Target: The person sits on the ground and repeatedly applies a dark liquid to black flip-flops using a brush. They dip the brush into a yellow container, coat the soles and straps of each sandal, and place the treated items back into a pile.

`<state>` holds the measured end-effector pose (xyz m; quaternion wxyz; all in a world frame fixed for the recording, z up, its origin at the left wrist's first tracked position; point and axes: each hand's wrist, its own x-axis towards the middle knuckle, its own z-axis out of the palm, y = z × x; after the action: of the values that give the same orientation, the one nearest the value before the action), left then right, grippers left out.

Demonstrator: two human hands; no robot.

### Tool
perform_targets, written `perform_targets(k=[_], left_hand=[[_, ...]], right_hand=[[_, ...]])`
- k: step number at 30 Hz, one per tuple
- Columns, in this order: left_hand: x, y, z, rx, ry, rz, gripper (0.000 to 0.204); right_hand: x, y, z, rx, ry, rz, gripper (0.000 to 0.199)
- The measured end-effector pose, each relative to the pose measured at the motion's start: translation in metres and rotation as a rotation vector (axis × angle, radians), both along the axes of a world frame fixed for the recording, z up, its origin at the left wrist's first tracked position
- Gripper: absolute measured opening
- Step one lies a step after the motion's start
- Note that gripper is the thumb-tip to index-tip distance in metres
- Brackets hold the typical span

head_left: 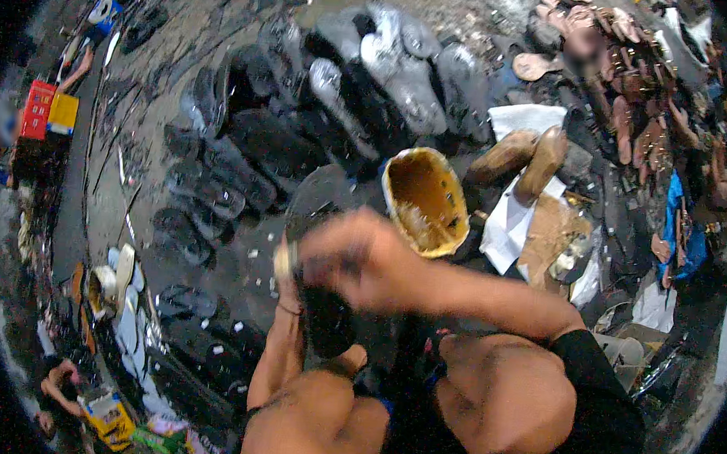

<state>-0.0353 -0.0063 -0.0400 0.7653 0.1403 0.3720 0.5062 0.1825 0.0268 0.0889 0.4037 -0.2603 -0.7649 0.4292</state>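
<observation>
A long black shoe sole [322, 192] stands up in front of me, above my knees. My left hand [286, 282] grips it along its left edge, and the sole hides part of those fingers. Across its middle lies my right hand [360, 256], blurred by motion, with the fingers curled in. What it holds, if anything, is lost in the blur. Just beyond my right wrist sits a yellow-rimmed tub [427, 202] with a thick amber substance inside, smeared up its walls.
Rows of black soles [280, 149] cover the ground ahead, several with a whitish sheen [399, 73]. Two brown shoe lasts [530, 163] rest beside white paper [511, 225] and cardboard [551, 232]. Pinkish-brown pieces [623, 127] pile up at far right. Red and yellow boxes [50, 110] stand left.
</observation>
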Motion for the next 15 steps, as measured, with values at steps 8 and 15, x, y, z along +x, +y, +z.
perform_targets(k=[8,15], left_hand=[[0.026,-0.004,0.047,0.252,-0.257,-0.06,0.062],[0.027,-0.008,0.039,0.257,-0.226,-0.101,0.06]], right_hand=[[0.019,0.009,0.009,-0.068,-0.048,-0.469,0.015],[0.011,0.034,0.001,-0.006,-0.117,-0.665,0.02]])
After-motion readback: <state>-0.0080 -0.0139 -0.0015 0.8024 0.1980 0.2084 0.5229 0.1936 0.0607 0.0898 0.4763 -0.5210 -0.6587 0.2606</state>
